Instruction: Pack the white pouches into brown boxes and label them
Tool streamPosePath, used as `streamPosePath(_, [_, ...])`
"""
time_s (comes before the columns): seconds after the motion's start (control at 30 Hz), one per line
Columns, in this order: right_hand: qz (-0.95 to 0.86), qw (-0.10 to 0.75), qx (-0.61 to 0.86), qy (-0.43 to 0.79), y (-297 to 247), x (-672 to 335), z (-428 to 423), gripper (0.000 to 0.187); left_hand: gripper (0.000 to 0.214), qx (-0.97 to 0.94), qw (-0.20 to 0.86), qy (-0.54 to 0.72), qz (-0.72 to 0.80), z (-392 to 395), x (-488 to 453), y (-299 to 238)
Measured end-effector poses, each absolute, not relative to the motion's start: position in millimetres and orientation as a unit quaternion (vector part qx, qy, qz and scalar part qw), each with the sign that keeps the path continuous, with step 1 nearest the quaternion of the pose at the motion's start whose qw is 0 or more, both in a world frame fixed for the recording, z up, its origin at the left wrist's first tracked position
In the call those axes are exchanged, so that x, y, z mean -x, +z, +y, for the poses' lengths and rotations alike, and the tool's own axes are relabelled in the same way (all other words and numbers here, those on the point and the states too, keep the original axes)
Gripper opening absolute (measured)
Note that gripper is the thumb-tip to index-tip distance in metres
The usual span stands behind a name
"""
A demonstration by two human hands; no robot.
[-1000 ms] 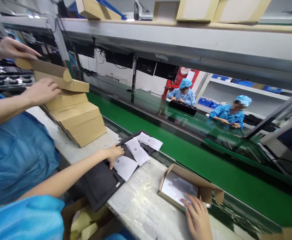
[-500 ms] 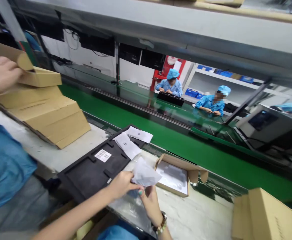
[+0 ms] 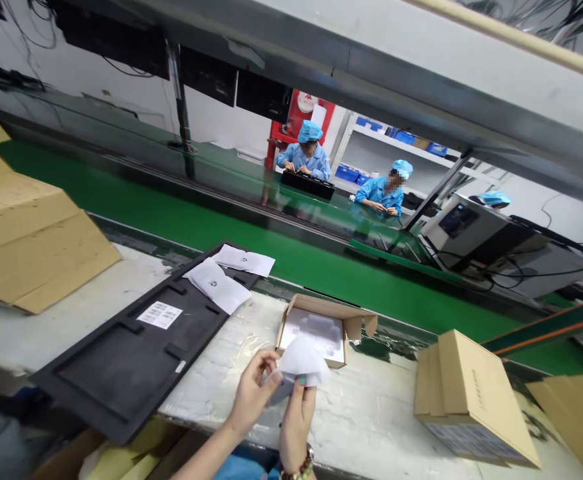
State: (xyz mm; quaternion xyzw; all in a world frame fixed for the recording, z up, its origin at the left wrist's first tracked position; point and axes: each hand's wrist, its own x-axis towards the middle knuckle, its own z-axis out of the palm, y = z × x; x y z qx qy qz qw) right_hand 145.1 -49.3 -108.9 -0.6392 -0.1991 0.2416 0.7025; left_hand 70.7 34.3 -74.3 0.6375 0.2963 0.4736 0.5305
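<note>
Holding a white packet [image 3: 302, 359]

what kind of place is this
Probably a factory packing or assembly line: a long, flat green belt, blue-capped, blue-smocked workers beyond it, and an open, white-lined brown cardboard box on the near side.

A white packet [image 3: 302, 359], creased and tilted, is held in the fingers [image 3: 297, 400] above the bench [image 3: 366, 417].
</note>
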Motion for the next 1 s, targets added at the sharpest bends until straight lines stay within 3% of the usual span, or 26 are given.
streamPosePath(0.07, [-0.216, 0.708, 0.636, 0.219, -100.6, -142.6, -48.8, 0.044, 0.046, -0.627, 0.592, 0.435, 0.259, 32.6, -71.5, -66.9])
streamPosePath(0.2, [-0.265, 0.73, 0.603, 0.185, -82.9, -129.3, -40.0, 0.025, 0.032, -0.535, 0.635, 0.45, 0.329, 27.0, -73.8, -55.9])
streamPosePath(0.37, [-0.227, 0.747, 0.609, 0.139, -73.7, -118.8, -18.6, 0.029, 0.026, -0.48, 0.547, 0.545, 0.417, 20.5, -76.6, -54.8])
streamPosePath(0.5, [-0.196, 0.756, 0.616, 0.106, -72.0, -117.8, -9.4, 0.017, 0.019, -0.576, 0.413, 0.593, 0.383, 31.6, -56.1, -48.5])
streamPosePath(0.6, [-0.205, 0.752, 0.618, 0.099, -66.5, -121.0, -11.6, 0.002, 0.036, -0.816, 0.345, 0.423, 0.192, 49.0, -31.1, -34.3])
streamPosePath(0.7, [-0.28, 0.716, 0.629, 0.111, -63.1, -129.3, -20.2, 0.017, 0.034, -0.892, 0.378, 0.226, 0.102, 68.5, -14.7, -18.9])
streamPosePath(0.87, [-0.472, 0.627, 0.582, 0.214, -88.8, -139.9, -47.9, 0.032, 0.036, -0.895, 0.408, 0.135, 0.118, 87.0, -8.5, -4.7])
streamPosePath(1.0, [-0.488, 0.613, 0.611, 0.116, -111.8, -155.0, -68.5, 0.037, 0.032, -0.875, 0.448, 0.149, 0.107, 82.4, -19.9, 0.2])
